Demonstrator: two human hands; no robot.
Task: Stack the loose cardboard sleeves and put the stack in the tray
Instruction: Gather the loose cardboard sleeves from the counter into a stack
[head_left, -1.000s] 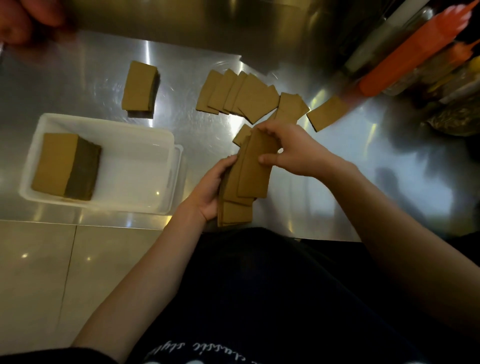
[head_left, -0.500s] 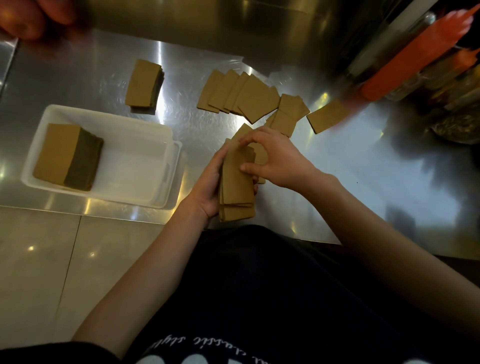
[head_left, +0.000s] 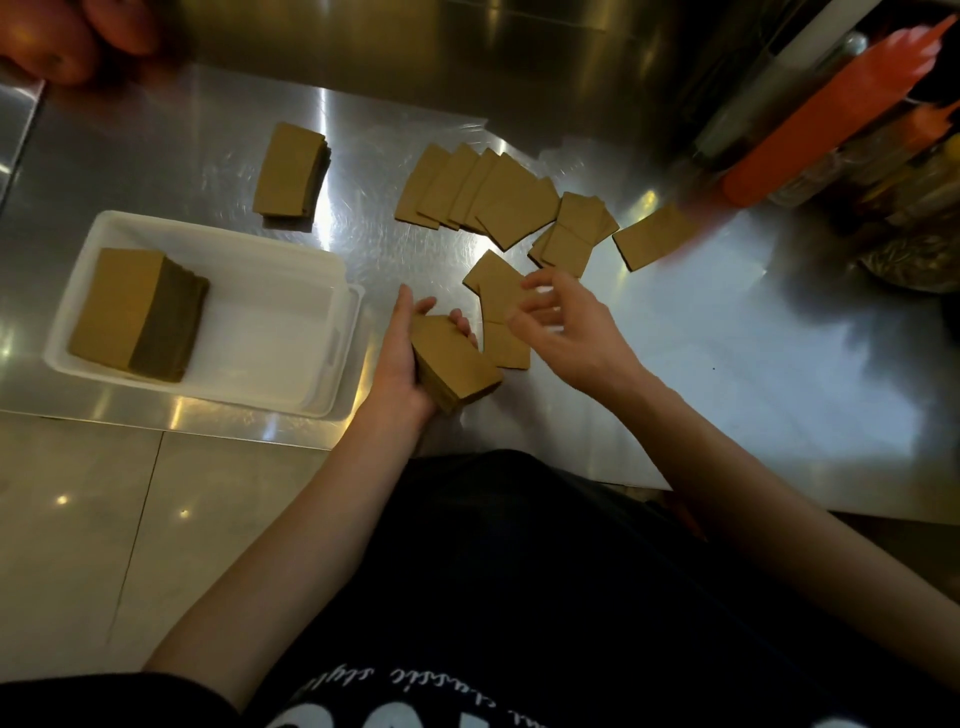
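On the counter (head_left: 727, 364), tray (head_left: 332, 322) at my left with one stack (head_left: 124, 306) in its left end. Second stack (head_left: 288, 171) behind tray. Loose sleeves (head_left: 483, 192) fanned behind my hands; bottles (head_left: 810, 119) far right.

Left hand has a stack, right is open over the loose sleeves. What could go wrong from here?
1. The stack sits in the left hand alone, tilted; sleeves could slide off.
2. The right hand reaches over overlapping loose sleeves; it may lift two or nudge the fanned row.
3. The tray already holds a tall stack; a careless drop could topple it.
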